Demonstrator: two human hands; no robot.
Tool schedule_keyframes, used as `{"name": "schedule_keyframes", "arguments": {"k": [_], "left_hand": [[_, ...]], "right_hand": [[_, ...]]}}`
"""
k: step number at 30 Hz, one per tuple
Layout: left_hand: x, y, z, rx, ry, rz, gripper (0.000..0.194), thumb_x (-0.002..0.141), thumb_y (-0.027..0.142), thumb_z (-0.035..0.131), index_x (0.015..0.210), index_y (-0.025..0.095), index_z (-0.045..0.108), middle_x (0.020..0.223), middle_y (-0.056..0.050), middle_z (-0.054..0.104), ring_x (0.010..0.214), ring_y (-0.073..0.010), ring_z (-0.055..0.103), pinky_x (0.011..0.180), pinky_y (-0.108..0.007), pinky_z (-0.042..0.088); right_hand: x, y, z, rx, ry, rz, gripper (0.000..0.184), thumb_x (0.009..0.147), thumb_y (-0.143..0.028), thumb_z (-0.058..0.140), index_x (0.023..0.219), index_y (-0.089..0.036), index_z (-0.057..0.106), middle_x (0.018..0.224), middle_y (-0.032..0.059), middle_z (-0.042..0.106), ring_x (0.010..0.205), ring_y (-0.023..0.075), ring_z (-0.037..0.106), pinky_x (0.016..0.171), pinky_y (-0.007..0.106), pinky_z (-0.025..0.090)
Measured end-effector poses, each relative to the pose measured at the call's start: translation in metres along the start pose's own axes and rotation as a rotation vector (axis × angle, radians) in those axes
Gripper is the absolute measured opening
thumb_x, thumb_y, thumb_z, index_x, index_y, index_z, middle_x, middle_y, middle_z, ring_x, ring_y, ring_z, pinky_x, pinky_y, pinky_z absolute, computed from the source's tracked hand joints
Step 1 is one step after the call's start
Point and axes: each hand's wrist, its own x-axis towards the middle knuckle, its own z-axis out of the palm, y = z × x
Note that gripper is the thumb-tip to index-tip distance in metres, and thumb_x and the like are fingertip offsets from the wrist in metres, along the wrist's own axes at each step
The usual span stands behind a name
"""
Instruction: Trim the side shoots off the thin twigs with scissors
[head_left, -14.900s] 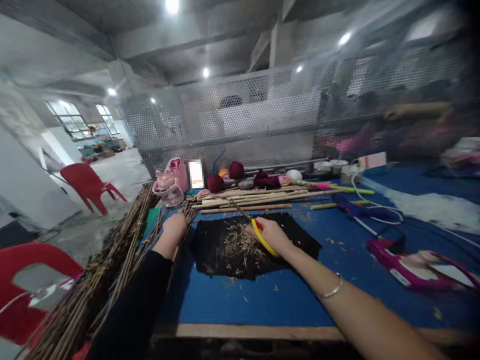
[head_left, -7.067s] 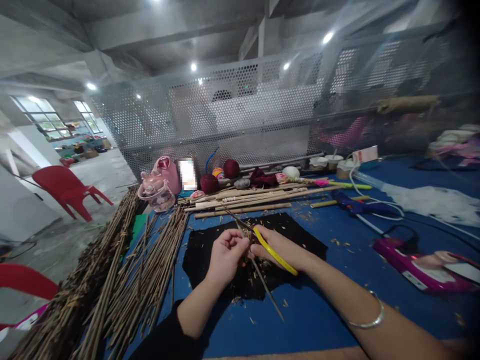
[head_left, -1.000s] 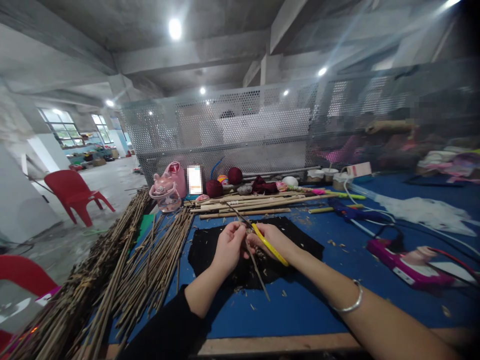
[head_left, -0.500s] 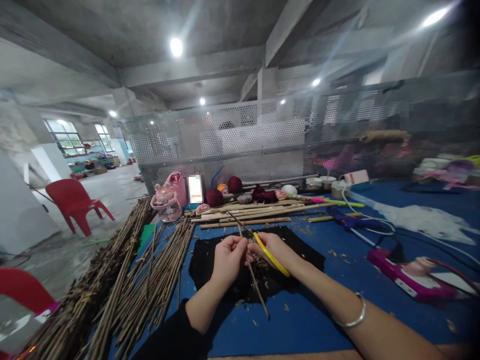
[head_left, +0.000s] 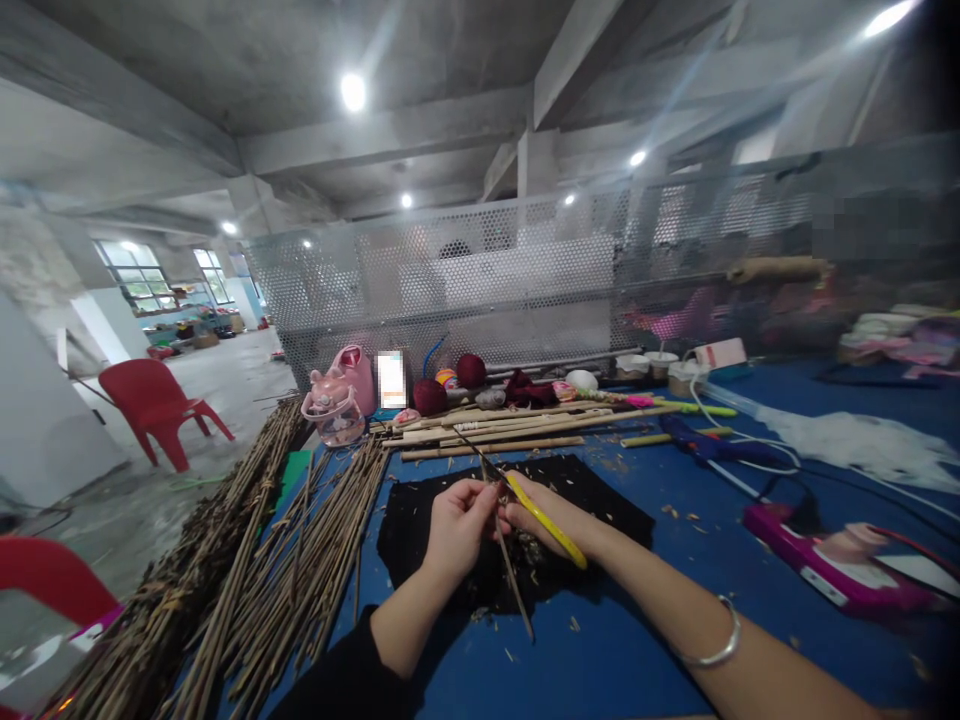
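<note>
Left hand (head_left: 456, 525) pinching thin stick (head_left: 516, 590); right hand (head_left: 564, 510) gripping yellow-handled scissors (head_left: 546, 521). Best: stick steady, scissors angled away from left hand, work kept over black cloth (head_left: 607, 505) beneath hands.

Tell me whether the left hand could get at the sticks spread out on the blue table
Probably yes: nothing seems to stand between the left hand and the spread sticks, just flat black cloth and blue tabletop. Its grip is on a thin stick, though.

workshop | concrete beams (head_left: 390, 135) | blue worktable (head_left: 630, 635) | heaped sticks (head_left: 319, 545) | yarn balls (head_left: 430, 396)
</note>
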Motion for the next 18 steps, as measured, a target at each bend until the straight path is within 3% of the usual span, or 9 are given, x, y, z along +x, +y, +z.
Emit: {"name": "schedule_keyframes", "arguments": {"k": [10,18], "left_hand": [[-0.0026,0.0058,0.0031,0.038,0.027,0.034,0.029,0.067,0.041,0.062,0.068,0.014,0.054,0.048,0.001,0.058,0.04,-0.0094,0.052,0.041,-0.019,0.04],[-0.0023,0.0052,0.0011,0.043,0.027,0.05,0.026,0.071,0.038,0.06,0.071,0.013,0.056,0.051,0.0,0.06,0.044,-0.0101,0.055,0.043,-0.019,0.042]], "right_hand": [[0.0,-0.0067,0.0052,0.06,0.074,0.045,0.051,0.073,-0.066,0.04,0.076,-0.016,0.048,0.069,0.003,0.06,0.062,0.014,0.054,0.056,0.024,0.039],[0.0023,-0.0048,0.0061,0.157,0.048,0.056,0.051,0.075,-0.063,0.04,0.072,-0.014,0.052,0.069,0.0032,0.06,0.062,0.0132,0.053,0.056,0.023,0.039]]}}
